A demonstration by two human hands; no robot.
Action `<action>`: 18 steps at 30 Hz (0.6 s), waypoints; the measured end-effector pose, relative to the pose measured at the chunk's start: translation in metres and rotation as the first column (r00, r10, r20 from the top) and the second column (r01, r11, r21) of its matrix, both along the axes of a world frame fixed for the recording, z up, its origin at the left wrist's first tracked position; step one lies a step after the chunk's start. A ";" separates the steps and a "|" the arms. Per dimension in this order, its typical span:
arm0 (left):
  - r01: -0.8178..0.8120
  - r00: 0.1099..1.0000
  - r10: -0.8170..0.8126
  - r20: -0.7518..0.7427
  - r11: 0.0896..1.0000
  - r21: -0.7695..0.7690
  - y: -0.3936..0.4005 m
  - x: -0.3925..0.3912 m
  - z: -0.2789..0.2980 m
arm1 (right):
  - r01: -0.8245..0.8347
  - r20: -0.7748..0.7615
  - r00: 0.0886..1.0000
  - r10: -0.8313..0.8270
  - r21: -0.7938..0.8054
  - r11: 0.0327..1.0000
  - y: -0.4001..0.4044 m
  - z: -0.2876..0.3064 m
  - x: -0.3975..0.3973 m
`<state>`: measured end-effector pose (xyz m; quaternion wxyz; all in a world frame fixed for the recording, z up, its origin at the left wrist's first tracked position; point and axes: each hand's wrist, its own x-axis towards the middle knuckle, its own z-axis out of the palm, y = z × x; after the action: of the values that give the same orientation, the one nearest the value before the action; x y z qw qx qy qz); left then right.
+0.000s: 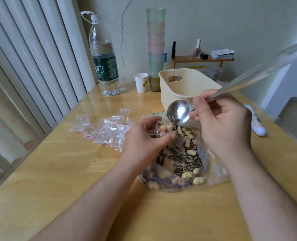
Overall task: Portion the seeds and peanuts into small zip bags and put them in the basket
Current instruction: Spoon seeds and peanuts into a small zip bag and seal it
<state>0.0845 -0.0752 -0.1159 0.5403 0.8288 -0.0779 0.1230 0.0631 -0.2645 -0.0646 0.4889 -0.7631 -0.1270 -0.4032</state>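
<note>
While the big clear bag of sunflower seeds and peanuts [179, 162] lay slumped open on the wooden table [57, 171], the person worked directly over it, presumably so that any spill would drop back into the stock. The left hand [144, 138] held a small zip bag [163, 128] upright at its red-lined mouth, fingers curled round the far side and the thumb pressing the near edge, which kept the opening wide. The right hand [220, 122] pinched the handle of a metal spoon [178, 111] between thumb and bent fingers, the bowl tipped toward the little bag with a few striped seeds sliding off its lip; some peanuts already sat inside. That hand also seemed to trap a long clear strip that blurred off to the upper right, and I could not tell what it was. Spare empty zip bags [102, 129] lay crumpled to the left, within easy reach. The cream basket [187, 87] stood just behind the spoon, and no filled bag showed over its rim.
</note>
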 end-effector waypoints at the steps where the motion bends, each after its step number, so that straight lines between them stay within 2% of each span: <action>1: -0.003 1.000 0.003 -0.011 1.000 -0.012 0.001 0.000 0.001 | 0.003 -0.040 0.999 -0.001 0.041 0.999 -0.003 -0.001 0.002; 5: 0.018 0.999 -0.022 -0.043 0.996 -0.088 0.005 -0.002 0.007 | 0.046 -0.217 0.976 -0.013 0.148 0.988 -0.018 -0.005 0.010; 9: 0.084 0.991 -0.113 -0.076 0.947 -0.310 0.005 -0.004 0.014 | -0.015 -0.439 0.895 0.074 0.136 0.991 -0.023 -0.009 0.014; 11: 0.121 0.979 -0.184 -0.090 0.874 -0.470 0.002 -0.004 0.018 | -0.057 -0.531 0.831 0.164 0.213 0.975 -0.020 -0.011 0.015; 12: 0.133 0.965 -0.238 -0.106 0.802 -0.583 0.001 -0.005 0.021 | -0.079 -0.584 0.777 0.235 0.279 0.957 -0.018 -0.013 0.016; 14: 0.160 0.924 -0.363 -0.120 0.651 -0.742 -0.002 -0.007 0.024 | -0.115 -0.676 0.627 0.387 0.411 0.904 -0.014 -0.016 0.016; 15: 0.174 0.909 -0.400 -0.121 0.626 -0.760 -0.002 -0.008 0.024 | -0.126 -0.710 0.558 0.430 0.439 0.889 -0.013 -0.018 0.017; 16: 0.181 0.902 -0.413 -0.126 0.627 -0.758 -0.003 -0.009 0.025 | -0.134 -0.742 0.515 0.429 0.425 0.895 -0.013 -0.021 0.017; 18: 0.176 0.909 -0.393 -0.139 0.664 -0.726 -0.001 -0.009 0.024 | -0.138 -0.802 0.520 0.295 0.261 0.955 -0.014 -0.026 0.017</action>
<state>0.0757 -0.0766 -0.0918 0.8306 0.5478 -0.0769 -0.0639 0.0802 -0.2785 -0.0902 0.5976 -0.7971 0.0595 0.0624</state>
